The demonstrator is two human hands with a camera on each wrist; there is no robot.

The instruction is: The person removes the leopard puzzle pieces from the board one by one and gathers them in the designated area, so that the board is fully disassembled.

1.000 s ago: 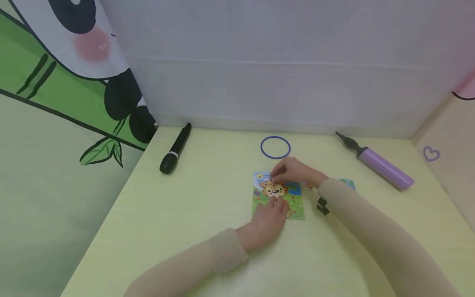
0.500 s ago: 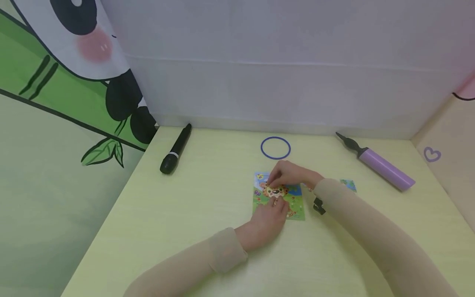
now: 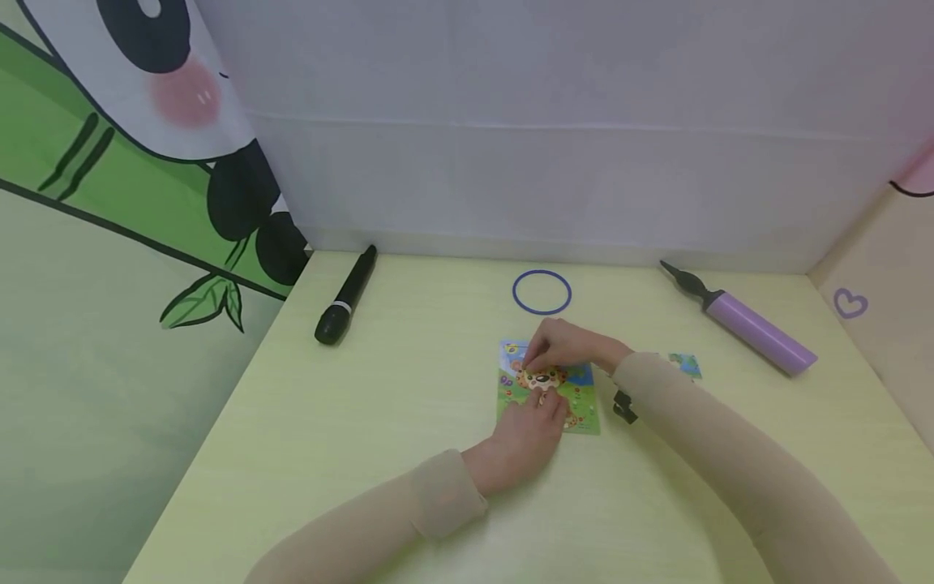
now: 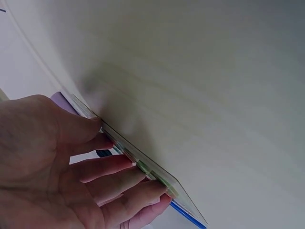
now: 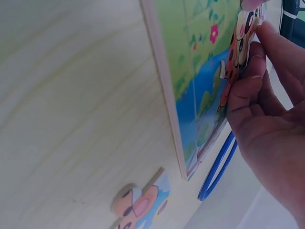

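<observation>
Steadying a picture puzzle board [image 3: 584, 414] flat on the tabletop [image 3: 409, 405], the left hand [image 3: 529, 434] presses with straight fingers so it cannot slide, while the right hand [image 3: 565, 345] pinches a tiger-face piece [image 3: 541, 378] over its middle.

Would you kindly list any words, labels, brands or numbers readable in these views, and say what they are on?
No readable text in any view.
Puzzle board: cartoon animal picture only, no words.
Black microphone: a pale band, no legible marking.
Purple pump: no label visible.
Wall: a drawn heart, not writing.
</observation>
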